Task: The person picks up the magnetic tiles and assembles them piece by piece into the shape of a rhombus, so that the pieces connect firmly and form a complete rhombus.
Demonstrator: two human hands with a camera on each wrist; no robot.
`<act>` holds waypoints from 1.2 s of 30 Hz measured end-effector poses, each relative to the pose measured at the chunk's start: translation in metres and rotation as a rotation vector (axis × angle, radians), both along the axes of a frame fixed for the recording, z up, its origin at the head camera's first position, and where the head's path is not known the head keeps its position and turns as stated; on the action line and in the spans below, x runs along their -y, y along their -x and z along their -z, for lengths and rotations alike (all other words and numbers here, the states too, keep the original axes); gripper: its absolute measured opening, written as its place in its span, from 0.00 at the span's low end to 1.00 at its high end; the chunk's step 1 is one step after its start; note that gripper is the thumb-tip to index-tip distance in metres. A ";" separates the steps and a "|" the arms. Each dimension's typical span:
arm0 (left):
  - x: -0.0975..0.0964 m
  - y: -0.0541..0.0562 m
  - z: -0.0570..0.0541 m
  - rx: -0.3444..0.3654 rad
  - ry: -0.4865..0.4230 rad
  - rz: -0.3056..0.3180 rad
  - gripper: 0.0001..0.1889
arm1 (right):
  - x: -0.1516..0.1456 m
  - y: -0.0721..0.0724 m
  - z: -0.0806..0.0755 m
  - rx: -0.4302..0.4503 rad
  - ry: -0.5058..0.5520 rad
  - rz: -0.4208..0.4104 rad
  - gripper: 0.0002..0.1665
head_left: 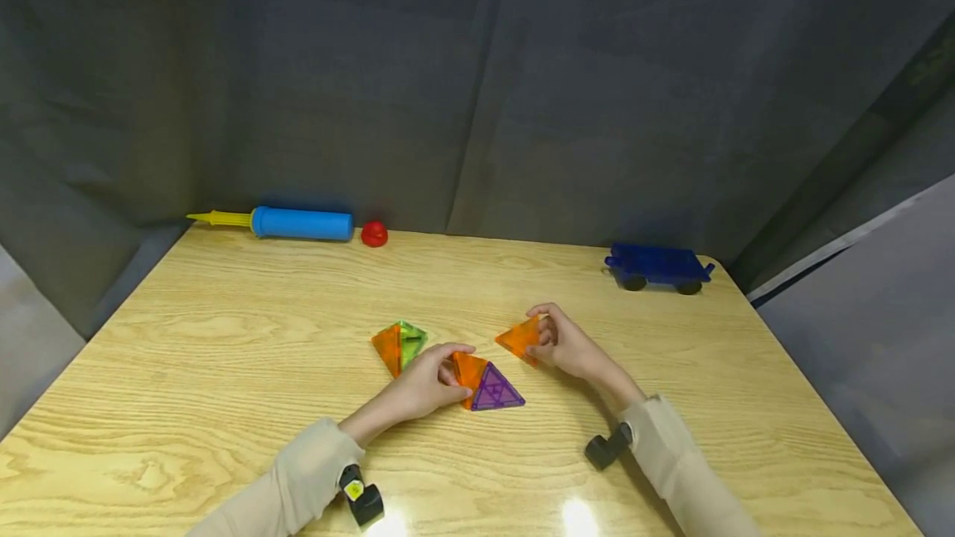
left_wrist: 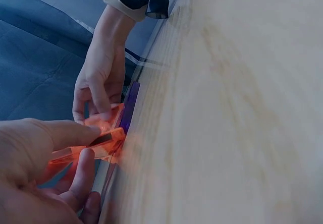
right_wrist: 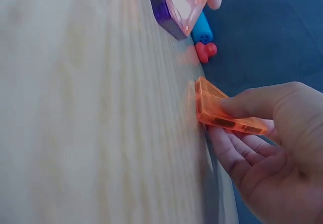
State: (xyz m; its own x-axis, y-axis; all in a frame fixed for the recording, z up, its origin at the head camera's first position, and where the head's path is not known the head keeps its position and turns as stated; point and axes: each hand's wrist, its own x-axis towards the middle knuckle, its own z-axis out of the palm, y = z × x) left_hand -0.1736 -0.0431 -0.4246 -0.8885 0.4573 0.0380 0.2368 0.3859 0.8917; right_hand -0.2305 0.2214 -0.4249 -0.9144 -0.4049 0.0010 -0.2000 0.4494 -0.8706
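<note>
My left hand (head_left: 429, 384) pinches an orange translucent triangular magnetic tile (head_left: 468, 370) between thumb and fingers. Along its right side lies a purple triangular tile (head_left: 497, 390), flat on the table; in the right wrist view the orange tile slants up from the purple one (right_wrist: 160, 7). To the right, apart from these, my right hand (head_left: 569, 348) holds another orange triangular tile (head_left: 517, 340) by thumb and fingers, one edge at the tabletop (right_wrist: 206, 100). Just behind the left hand sits a small joined shape with an orange tile (head_left: 387, 347) and a green tile (head_left: 413, 339), partly hidden by that hand.
A blue pump with a yellow nozzle (head_left: 302, 223) lies along the back left edge of the wooden table (head_left: 224, 404). Beside it is a small red toy (head_left: 375, 234). A dark blue wheeled wagon (head_left: 656, 264) stands at the back right. Dark cloth (head_left: 477, 89) hangs behind.
</note>
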 end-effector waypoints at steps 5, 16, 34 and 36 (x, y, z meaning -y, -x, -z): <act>-0.001 0.000 -0.001 0.007 -0.024 -0.038 0.27 | 0.004 -0.013 -0.005 0.033 0.080 0.019 0.21; 0.000 -0.001 -0.004 0.023 -0.010 -0.079 0.26 | 0.011 -0.028 -0.010 0.076 0.054 -0.001 0.19; -0.002 0.001 -0.002 0.016 -0.048 -0.069 0.29 | 0.020 -0.032 -0.005 -0.033 -0.012 -0.048 0.20; -0.003 0.001 -0.002 0.016 -0.056 -0.065 0.29 | 0.022 -0.033 -0.006 -0.060 -0.025 -0.052 0.20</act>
State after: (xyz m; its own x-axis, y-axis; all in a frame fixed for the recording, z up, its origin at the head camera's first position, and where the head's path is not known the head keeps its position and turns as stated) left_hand -0.1750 -0.0401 -0.4228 -0.9169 0.3963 0.0471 0.1981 0.3494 0.9158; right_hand -0.1971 0.1996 -0.4189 -0.8906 -0.4525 0.0447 -0.2754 0.4585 -0.8449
